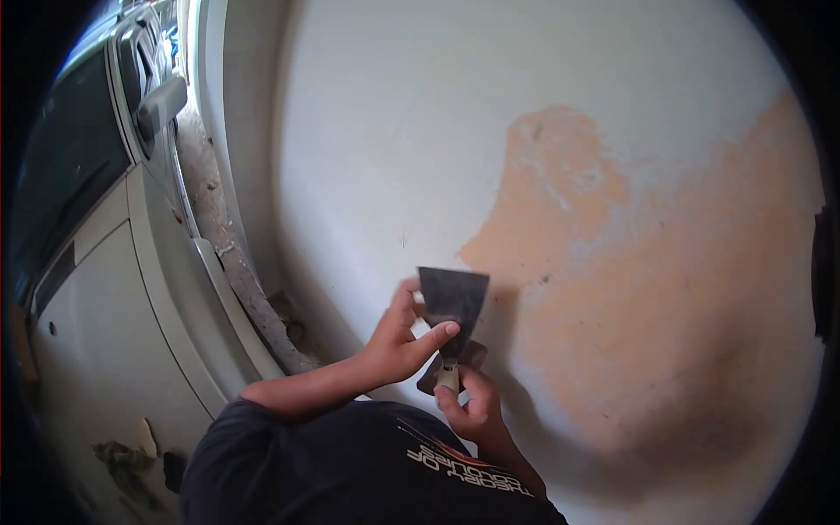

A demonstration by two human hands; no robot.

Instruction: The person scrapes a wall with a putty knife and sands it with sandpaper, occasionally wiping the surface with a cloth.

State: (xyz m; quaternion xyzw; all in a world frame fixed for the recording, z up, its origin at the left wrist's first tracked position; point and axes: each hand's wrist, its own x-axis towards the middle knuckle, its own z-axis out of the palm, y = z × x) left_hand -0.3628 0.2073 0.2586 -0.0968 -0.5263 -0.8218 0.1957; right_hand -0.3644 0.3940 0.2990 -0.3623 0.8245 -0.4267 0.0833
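A putty knife (455, 293) with a wide dark blade points upward in front of my chest. My right hand (472, 402) is closed around its pale handle (448, 378). Across the lower blade lies the thumb of my left hand (407, 337), while its fingers curl at the left edge and partly behind, gripping the blade. Behind the handle shows a dark flat piece (475, 353); how it is held, and what it is, I cannot make out. Beyond the hands stands a white wall (376, 131) with a large orange-tan patch (630, 306) of uneven outline.
A light-coloured car (105, 289) with a side mirror (162, 105) stands close on my left. Between car and wall runs a narrow strip of rough ground (232, 254). A crumpled cloth-like thing (127, 464) is low at the left. Shadow darkens the wall's lower right.
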